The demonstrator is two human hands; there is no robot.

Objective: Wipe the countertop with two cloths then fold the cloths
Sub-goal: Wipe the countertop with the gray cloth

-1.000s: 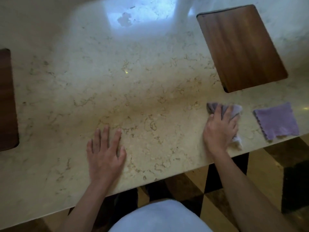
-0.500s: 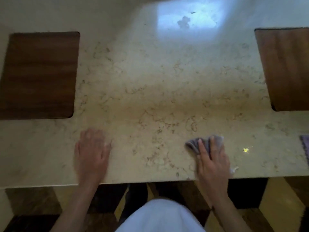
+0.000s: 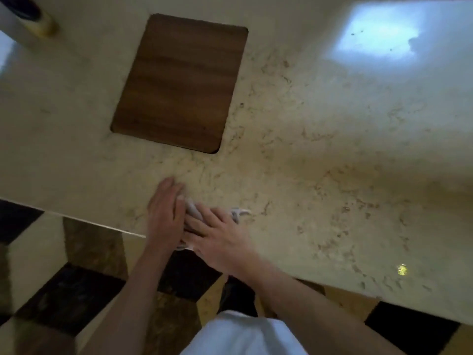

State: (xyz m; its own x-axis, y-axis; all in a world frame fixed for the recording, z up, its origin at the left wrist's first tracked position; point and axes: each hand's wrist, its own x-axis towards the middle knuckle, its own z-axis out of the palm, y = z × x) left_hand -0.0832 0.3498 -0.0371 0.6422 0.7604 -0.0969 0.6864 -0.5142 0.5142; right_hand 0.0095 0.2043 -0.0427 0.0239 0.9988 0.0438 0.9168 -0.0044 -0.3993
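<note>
Both of my hands met at the near edge of the bench (image 3: 320, 155), a little left of centre, with one cloth (image 3: 192, 210) bunched under them. Only this one cloth showed; the second was out of view, so I could not say where it lay.

Right hand (image 3: 220, 237): laid flat, fingers spread and pointing left, palm pressing down on the crumpled cloth. It pinched nothing that I could see; I judged it was flattened so the whole palm could drag the cloth across the stone. A pale corner of the cloth stuck out on the far-right side of that hand.

Left hand (image 3: 166, 213): fingers together and nearly straight, pointing away from me, its inner edge touching the cloth and the right fingertips. Whether it gripped the cloth or only rested beside it, I could not tell; motion blur softened it.

The cloth sat just inside the near edge, partly overhanging it, I thought.

A dark wooden board (image 3: 179, 83) lay farther back on the left, clear of the hands. My read: wiping was still the step in hand, folding not yet begun.
</note>
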